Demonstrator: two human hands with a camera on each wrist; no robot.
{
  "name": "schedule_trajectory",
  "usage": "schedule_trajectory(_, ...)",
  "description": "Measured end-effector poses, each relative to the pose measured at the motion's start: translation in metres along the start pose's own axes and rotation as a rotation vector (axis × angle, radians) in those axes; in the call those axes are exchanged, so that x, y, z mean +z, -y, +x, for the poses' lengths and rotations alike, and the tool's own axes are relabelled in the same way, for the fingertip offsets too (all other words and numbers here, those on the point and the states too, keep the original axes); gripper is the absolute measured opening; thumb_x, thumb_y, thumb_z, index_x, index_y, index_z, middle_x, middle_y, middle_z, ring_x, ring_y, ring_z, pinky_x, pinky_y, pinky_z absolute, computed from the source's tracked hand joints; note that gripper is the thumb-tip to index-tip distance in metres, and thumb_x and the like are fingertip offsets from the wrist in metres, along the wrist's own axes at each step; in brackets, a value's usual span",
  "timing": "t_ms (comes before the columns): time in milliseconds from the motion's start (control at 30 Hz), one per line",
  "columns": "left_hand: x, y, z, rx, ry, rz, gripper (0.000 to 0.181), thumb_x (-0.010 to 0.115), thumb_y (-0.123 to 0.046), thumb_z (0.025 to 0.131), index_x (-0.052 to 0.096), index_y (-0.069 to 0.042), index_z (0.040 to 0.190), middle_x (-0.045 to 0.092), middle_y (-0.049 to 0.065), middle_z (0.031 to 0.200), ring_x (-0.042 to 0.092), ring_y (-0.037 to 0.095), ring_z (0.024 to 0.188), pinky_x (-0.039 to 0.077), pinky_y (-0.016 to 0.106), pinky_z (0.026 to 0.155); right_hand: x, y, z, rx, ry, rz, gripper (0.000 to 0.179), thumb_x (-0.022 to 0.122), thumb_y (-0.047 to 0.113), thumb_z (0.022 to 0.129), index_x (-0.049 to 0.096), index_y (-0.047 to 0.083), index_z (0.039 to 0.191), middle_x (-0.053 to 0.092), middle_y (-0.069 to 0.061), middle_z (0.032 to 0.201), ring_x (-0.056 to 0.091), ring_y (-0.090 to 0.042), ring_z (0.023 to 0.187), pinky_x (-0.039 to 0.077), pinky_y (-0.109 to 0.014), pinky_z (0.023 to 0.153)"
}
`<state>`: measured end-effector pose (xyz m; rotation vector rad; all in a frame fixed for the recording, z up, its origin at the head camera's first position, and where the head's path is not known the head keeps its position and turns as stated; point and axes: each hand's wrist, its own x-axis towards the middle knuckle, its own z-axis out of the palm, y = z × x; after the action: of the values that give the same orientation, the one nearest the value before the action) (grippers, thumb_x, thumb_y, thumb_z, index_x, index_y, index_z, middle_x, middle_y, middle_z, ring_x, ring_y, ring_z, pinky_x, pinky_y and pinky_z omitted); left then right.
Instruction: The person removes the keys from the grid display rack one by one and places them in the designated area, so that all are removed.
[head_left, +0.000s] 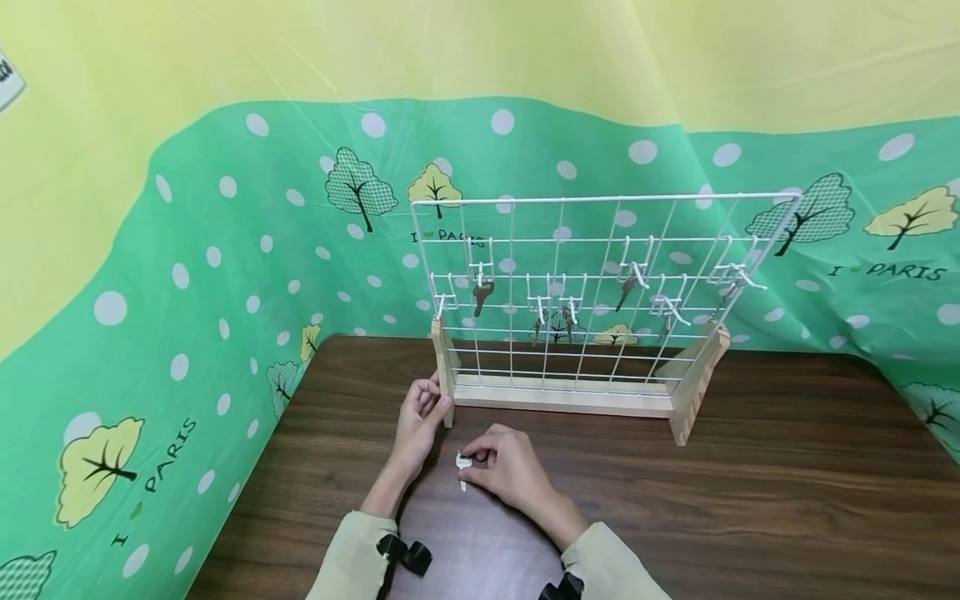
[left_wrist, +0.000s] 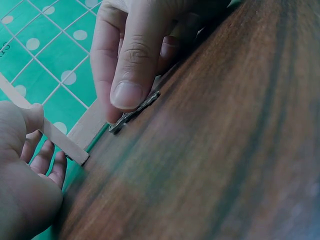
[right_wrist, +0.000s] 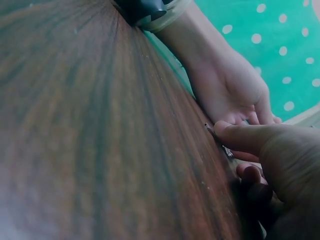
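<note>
A white wire grid rack [head_left: 561, 241] stands on wooden legs, with several keys such as a dark key [head_left: 483, 293] hanging from its white hooks. At the rack's left wooden leg [head_left: 444, 367], my left hand [head_left: 415, 425] grips the wood, thumb on the near side and fingers behind. My right hand [head_left: 512, 467] holds a small silver key [head_left: 463, 460] between thumb and index finger, low over the tabletop in front of the rack. In the left wrist view the key [left_wrist: 134, 113] lies nearly flat beneath the fingertips. The right thumb partly covers the key [right_wrist: 228, 152] in the right wrist view.
The brown wood-grain table [head_left: 795, 492] spreads around the rack. A green and yellow printed cloth [head_left: 225, 217] hangs behind and to the left. The rack's wooden crossbar [head_left: 562, 400] runs low between its legs. Black straps [head_left: 405, 553] sit on both sleeves.
</note>
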<state>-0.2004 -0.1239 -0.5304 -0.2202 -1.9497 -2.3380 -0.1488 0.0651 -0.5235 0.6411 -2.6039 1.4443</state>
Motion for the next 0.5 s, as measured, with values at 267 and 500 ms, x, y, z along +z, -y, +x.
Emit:
schedule_trajectory(267,0.0004,0.0000,-0.0001,0.016,0.011,0.013,0.023,0.059,0.008,0.108,0.042,0.017,0.120,0.039,0.033,0.171,0.041,0.048,0.158,0.048,0.021,0.114,0.0031,0.0032,-0.0016,0.030,-0.028,-0.035,0.024,0.103,0.011,0.076,0.086,0.012,0.093,0.067,0.005,0.084,0.056,-0.001,0.068,0.050,-0.019,0.060)
schedule_trajectory(500,-0.0004,-0.0001,-0.0001,0.024,0.007,0.022,0.023,0.059,0.008,0.109,0.041,0.018,0.120,0.041,0.036,0.169,0.042,0.049,0.157,0.048,0.020,0.113,0.0037,0.0021,-0.0009,0.042,-0.036,0.005,0.024,0.102,0.010,0.078,0.085,0.013,0.095,0.068,0.002,0.083,0.054,0.001,0.065,0.048,-0.018,0.058)
